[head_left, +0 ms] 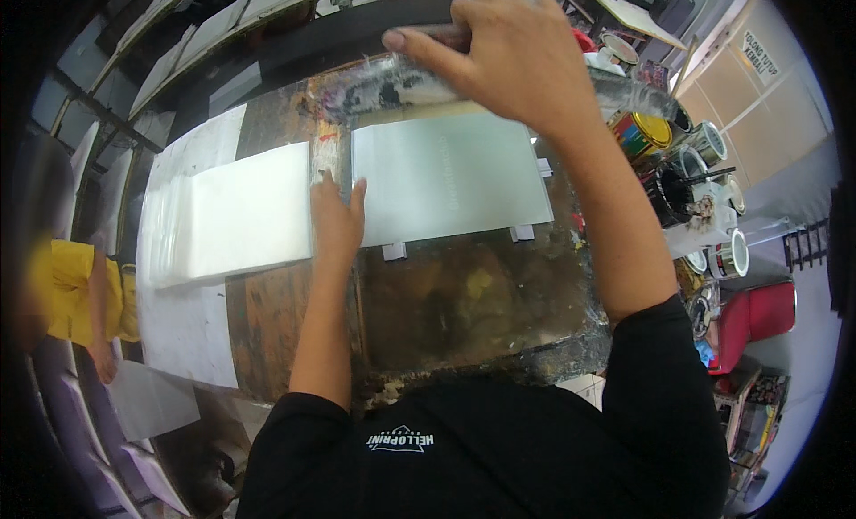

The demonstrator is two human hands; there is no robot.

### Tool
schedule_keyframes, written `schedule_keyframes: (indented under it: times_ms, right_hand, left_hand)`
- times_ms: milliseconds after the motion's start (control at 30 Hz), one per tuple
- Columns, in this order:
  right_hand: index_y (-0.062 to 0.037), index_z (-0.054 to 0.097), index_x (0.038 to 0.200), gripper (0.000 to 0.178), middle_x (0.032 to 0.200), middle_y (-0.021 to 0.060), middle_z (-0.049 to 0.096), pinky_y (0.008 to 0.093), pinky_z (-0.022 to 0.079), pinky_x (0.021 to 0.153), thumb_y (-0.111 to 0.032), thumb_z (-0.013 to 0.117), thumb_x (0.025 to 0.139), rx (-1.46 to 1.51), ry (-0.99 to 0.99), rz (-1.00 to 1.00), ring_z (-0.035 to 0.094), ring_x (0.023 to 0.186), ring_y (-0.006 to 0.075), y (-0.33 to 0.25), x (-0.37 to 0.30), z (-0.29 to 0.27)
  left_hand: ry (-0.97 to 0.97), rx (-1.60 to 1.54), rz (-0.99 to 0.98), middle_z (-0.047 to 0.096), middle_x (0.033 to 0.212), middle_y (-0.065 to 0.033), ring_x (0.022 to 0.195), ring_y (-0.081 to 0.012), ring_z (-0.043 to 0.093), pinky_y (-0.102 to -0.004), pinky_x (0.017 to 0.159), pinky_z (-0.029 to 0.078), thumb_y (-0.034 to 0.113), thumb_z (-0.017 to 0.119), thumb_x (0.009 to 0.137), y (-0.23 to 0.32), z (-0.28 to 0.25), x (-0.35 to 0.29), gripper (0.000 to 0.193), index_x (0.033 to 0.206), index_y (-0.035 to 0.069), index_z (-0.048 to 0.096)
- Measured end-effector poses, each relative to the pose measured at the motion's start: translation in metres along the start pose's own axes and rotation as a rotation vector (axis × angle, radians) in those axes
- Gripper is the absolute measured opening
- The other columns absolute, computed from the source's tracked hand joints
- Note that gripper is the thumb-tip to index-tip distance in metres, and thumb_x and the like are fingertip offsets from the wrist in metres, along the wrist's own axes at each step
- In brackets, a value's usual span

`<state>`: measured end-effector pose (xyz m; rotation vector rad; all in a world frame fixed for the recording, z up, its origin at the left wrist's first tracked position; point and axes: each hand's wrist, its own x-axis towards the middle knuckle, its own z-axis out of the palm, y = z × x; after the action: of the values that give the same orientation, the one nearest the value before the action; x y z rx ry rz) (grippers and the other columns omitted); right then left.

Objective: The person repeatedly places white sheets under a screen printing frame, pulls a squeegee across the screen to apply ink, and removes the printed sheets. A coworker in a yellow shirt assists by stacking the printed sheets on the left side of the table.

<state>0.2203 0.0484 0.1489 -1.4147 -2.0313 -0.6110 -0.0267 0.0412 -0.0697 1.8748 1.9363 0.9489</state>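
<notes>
My right hand [513, 60] is raised at the top, fingers wrapped over the long ink-smeared frame [383, 89], which is lifted and seen nearly edge-on. Below it a pale, translucent sheet [446, 180] lies on the dark, stained table [473, 296]. Small white tabs [394, 251] stand along the sheet's near and right edges. Between that sheet and a thick stack of white sheets [250, 216], my left hand [339, 220] reaches forward. Its thumb and index finger are apart, with nothing visible between them, close to the stack's right edge.
Paint and ink cans [642, 135] crowd the table's right side, with a red chair [758, 314] beyond. At left, a person in a yellow shirt [80, 287] stands near a loose sheet [153, 401]. Racks with sheets [205, 28] run along the far left.
</notes>
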Motion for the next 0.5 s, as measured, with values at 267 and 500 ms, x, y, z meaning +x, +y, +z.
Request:
schedule_keyframes:
  times_ms: [267, 500]
  right_hand:
    - [0.0001, 0.064, 0.054, 0.084, 0.051, 0.0170, 0.058, 0.0462, 0.051, 0.059, -0.071, 0.049, 0.095, 0.150, -0.146, 0.079, 0.063, 0.055, 0.0344, 0.006, 0.043, -0.019]
    - [0.0021, 0.066, 0.056, 0.085, 0.052, 0.0194, 0.059, 0.0452, 0.049, 0.056, -0.071, 0.049, 0.096, 0.147, -0.160, 0.091, 0.062, 0.053, 0.0349, 0.011, 0.042, -0.021]
  left_hand:
    - [-0.029, 0.056, 0.082, 0.065, 0.100, -0.0171, 0.092, -0.0329, 0.063, -0.0433, 0.083, 0.052, 0.009, 0.073, 0.091, -0.016, 0.027, -0.012, 0.031, 0.119, -0.004, 0.067]
    - [-0.020, -0.496, 0.021, 0.071, 0.080, -0.0061, 0.070, -0.0107, 0.063, -0.0257, 0.063, 0.049, 0.014, 0.080, 0.090, 0.013, -0.031, 0.031, 0.035, 0.119, -0.004, 0.069]
